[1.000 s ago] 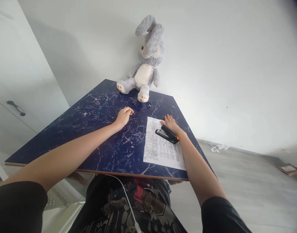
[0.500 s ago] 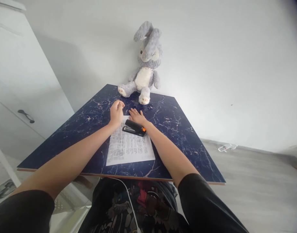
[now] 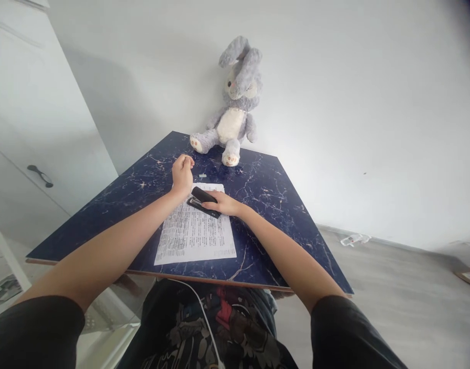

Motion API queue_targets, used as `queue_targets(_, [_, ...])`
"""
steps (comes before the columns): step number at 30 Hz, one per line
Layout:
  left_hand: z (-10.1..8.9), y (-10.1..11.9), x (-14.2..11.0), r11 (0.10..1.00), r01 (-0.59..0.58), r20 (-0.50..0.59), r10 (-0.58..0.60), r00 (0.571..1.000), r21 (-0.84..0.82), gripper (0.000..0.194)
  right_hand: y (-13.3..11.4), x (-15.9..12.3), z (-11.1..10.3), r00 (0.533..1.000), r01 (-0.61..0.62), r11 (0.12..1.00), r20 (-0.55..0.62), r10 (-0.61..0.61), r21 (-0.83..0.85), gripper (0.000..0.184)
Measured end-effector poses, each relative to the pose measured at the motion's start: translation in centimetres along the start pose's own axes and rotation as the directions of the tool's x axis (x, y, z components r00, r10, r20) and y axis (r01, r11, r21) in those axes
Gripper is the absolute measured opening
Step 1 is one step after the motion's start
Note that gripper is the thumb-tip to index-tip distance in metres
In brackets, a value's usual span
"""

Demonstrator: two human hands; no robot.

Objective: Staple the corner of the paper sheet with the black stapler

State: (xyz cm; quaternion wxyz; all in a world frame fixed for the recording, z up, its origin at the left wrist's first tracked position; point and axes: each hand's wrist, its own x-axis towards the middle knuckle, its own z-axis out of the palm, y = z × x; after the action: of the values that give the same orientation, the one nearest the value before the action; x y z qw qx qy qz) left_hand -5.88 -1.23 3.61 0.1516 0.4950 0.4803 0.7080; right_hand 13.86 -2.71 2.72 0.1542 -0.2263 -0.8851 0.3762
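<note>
Printed paper sheets lie on the dark blue marble-patterned table. A black stapler rests over their upper part, its arm raised at an angle from its base. My right hand grips the stapler's right end, thumb in front and fingers behind. At the upper left edge of the paper, my left hand is closed with its fingers curled inward; whatever it may hold is hidden. A small pale strip, perhaps staples, lies just beyond the paper.
A grey plush rabbit sits at the table's far end against the wall. To the left stands a white cabinet with a dark handle. Clear plastic lies on the floor at right, and a white cord hangs over my lap.
My right hand has gone from lying flat beyond the stapler to gripping it. The stapler has shifted slightly left, and the small strip has come into sight. My left hand stays closed.
</note>
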Motion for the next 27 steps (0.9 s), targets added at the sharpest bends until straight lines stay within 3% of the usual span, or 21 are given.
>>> queue_targets(4, [0.9, -0.1, -1.5, 0.977, 0.167, 0.141, -0.148, 0.979, -0.135, 0.024, -0.3, -2.5, -0.9, 0.997, -0.073, 0.993, -0.010, 0.073, -0.097, 0.034])
queue_targets(7, [2.0, -0.5, -3.4, 0.903, 0.395, 0.363, -0.315, 0.877, -0.170, 0.021, 0.0, -5.2, -2.5, 0.992, -0.129, 0.987, -0.013, 0.128, -0.099, 0.040])
queue_targets(9, [2.7, -0.7, -4.7, 0.892, 0.437, 0.471, -0.340, 0.814, -0.111, 0.017, 0.2, -7.3, -3.7, 0.983, -0.183, 0.978, -0.011, 0.183, -0.097, 0.042])
queue_targets(12, [3.4, -1.0, -6.0, 0.912, 0.405, 0.560, -0.304, 0.771, -0.062, 0.018, 0.2, -9.7, -5.4, 0.972, -0.226, 0.968, 0.046, 0.232, -0.106, 0.043])
queue_targets(16, [3.8, -1.0, -6.4, 0.951, 0.309, 0.652, -0.218, 0.726, -0.026, 0.023, 0.4, -10.7, -6.5, 0.974, -0.188, 0.979, 0.110, 0.196, -0.075, 0.043])
queue_targets(20, [4.1, -1.1, -5.9, 0.978, 0.209, 0.686, -0.143, 0.713, -0.013, 0.026, 0.9, -10.3, -6.2, 0.989, -0.142, 0.990, 0.046, 0.142, -0.013, 0.043])
queue_targets(27, [4.0, -1.4, -5.6, 0.982, 0.182, 0.702, -0.097, 0.706, -0.047, 0.030, 1.6, -10.3, -6.3, 0.990, -0.128, 0.992, -0.062, 0.129, 0.011, 0.042])
